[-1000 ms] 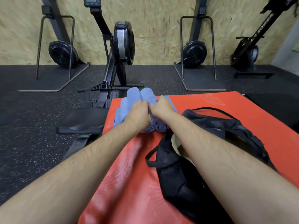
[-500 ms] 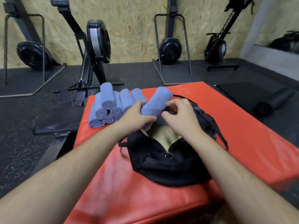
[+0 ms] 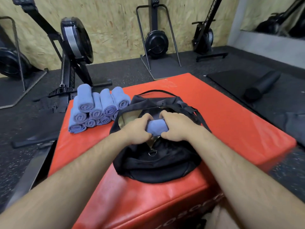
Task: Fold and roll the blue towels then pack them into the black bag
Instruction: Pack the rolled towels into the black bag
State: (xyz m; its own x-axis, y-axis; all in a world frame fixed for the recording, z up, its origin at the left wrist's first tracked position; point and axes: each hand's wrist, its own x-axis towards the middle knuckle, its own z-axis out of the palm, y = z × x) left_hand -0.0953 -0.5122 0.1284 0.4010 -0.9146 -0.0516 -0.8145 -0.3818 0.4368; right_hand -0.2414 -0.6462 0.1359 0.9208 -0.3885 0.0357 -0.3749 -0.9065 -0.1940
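Observation:
A black bag (image 3: 156,164) lies open on a red padded box (image 3: 231,116), its mouth facing up. Over that opening I hold one rolled blue towel (image 3: 156,127) crosswise. My left hand (image 3: 137,131) grips its left end and my right hand (image 3: 177,127) grips its right end. A stack of several rolled blue towels (image 3: 95,108) sits on the box's far left corner, just left of the bag, with their spiral ends toward me.
Rowing machines (image 3: 74,40) and a black stand (image 3: 156,42) line the plywood wall beyond the box. A black foam roller (image 3: 262,85) lies on a dark mat at the right. Black rubber floor surrounds the box.
Both hands lifted one rolled towel from the stack, carried it right and lowered it over the bag's opening. The camera view swung toward the bag.

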